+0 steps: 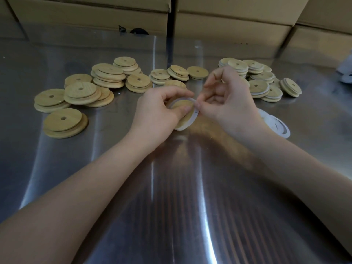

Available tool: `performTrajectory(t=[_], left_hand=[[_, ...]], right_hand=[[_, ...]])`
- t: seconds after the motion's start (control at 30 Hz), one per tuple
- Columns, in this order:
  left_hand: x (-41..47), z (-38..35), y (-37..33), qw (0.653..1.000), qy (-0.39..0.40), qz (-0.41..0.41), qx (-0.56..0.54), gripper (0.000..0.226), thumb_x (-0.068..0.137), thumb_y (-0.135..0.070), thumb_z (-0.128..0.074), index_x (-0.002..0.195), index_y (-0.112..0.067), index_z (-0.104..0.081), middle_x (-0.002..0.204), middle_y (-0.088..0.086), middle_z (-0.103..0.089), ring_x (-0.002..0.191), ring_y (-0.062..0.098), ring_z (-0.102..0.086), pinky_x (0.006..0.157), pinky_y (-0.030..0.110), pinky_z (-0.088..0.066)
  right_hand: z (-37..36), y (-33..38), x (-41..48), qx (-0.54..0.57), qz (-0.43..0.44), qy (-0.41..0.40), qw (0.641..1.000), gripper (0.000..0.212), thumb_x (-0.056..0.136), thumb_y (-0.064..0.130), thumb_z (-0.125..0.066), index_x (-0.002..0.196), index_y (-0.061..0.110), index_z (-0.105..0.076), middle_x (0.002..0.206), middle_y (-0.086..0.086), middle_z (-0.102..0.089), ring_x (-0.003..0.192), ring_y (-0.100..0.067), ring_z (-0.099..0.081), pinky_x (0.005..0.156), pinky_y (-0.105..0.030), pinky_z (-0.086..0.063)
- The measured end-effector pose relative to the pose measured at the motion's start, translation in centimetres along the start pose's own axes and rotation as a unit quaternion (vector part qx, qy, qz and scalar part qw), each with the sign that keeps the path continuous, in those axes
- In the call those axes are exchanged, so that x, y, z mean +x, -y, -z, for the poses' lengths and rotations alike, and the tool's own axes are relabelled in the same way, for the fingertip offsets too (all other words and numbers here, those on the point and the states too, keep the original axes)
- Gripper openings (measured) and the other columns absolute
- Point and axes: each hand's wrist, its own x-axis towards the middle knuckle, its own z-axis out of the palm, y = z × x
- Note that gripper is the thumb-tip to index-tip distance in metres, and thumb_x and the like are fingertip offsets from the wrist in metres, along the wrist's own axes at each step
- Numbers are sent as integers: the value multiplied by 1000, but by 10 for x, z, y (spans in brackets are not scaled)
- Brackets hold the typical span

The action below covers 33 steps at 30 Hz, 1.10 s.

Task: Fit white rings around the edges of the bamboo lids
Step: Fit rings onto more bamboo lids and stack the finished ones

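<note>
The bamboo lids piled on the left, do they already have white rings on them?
No, the left pile shows only bare bamboo edges, unlike the white-edged lids in the right pile.

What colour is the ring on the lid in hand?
The ring is white, on a tan bamboo lid; the head view shows it.

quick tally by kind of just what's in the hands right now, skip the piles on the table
bamboo lid: 1, held in the left hand
white ring: 1, pinched by the right hand, partly round the lid
total: 2
</note>
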Motion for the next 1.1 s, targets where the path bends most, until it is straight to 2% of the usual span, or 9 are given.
performTrajectory(t=[0.17, 0.27, 0.4, 0.57, 0.73, 0.83, 0.93, 1.03, 1.1], left_hand=[[2, 0, 0, 997, 9, 32, -74, 31, 82, -2, -74, 96, -29, -73, 100, -9, -73, 96, 4, -68, 90, 27, -55], [2, -2, 1, 994, 28, 44, -101, 34, 82, 2, -72, 93, -31, -72, 101, -9, -72, 98, 5, -67, 90, 23, -55], [3, -2, 5, 990, 35, 59, -120, 35, 83, 1, -71, 89, -34, -74, 105, -7, -73, 103, 8, -66, 94, 28, -54], [2, -3, 8, 992, 20, 55, -116, 29, 84, -3, -72, 89, -31, -74, 104, -4, -73, 103, 12, -67, 94, 35, -54], [3, 0, 5, 988, -11, 66, -142, 21, 84, -3, -73, 95, -21, -72, 100, -2, -72, 96, 12, -68, 83, 35, -59], [2, 1, 3, 988, -13, 62, -143, 21, 83, 1, -72, 96, -15, -70, 99, 0, -70, 98, 18, -67, 82, 38, -59], [0, -1, 2, 992, 4, 38, -119, 22, 81, 4, -74, 95, -12, -68, 99, 3, -70, 98, 18, -67, 85, 37, -58], [0, -2, 1, 994, 5, 23, -104, 22, 80, 2, -75, 92, -16, -70, 96, 1, -73, 91, 12, -70, 84, 30, -59], [1, -2, 2, 995, -2, 19, -101, 23, 80, 0, -76, 90, -20, -71, 95, 0, -74, 90, 12, -71, 83, 27, -58]], right_hand=[[10, 0, 7, 4, -22, 61, 998, 42, 80, -10, -66, 88, 20, -39, 68, -5, -64, 56, -22, -64, 63, -36, -57], [16, -1, 9, -15, -38, 96, 995, 41, 81, -10, -67, 86, 20, -38, 67, -7, -65, 56, -22, -65, 62, -35, -59], [19, -1, 11, -9, -44, 110, 993, 39, 83, -8, -68, 85, 18, -39, 69, -8, -66, 59, -25, -65, 61, -34, -59], [11, 0, 5, 13, -30, 72, 997, 35, 83, -10, -66, 85, 16, -43, 76, -14, -61, 64, -27, -59, 66, -45, -58], [3, -3, 1, 8, -21, 18, 1000, 37, 79, -8, -68, 86, 20, -45, 74, -3, -60, 65, -29, -56, 68, -50, -54], [-5, -5, -2, -42, 4, -17, 999, 38, 77, 0, -71, 86, 26, -45, 76, -1, -61, 71, -33, -59, 67, -41, -54], [-10, -5, -4, -74, 33, -54, 995, 36, 76, 3, -71, 88, 24, -45, 79, -3, -62, 72, -22, -60, 65, -30, -51], [-10, -4, -5, -106, 58, -74, 990, 33, 75, 3, -70, 91, 20, -46, 76, 2, -61, 68, -15, -60, 61, -29, -51], [-8, -3, -4, -104, 54, -76, 990, 33, 74, 2, -68, 91, 19, -46, 73, 1, -61, 66, -20, -60, 61, -34, -52]])
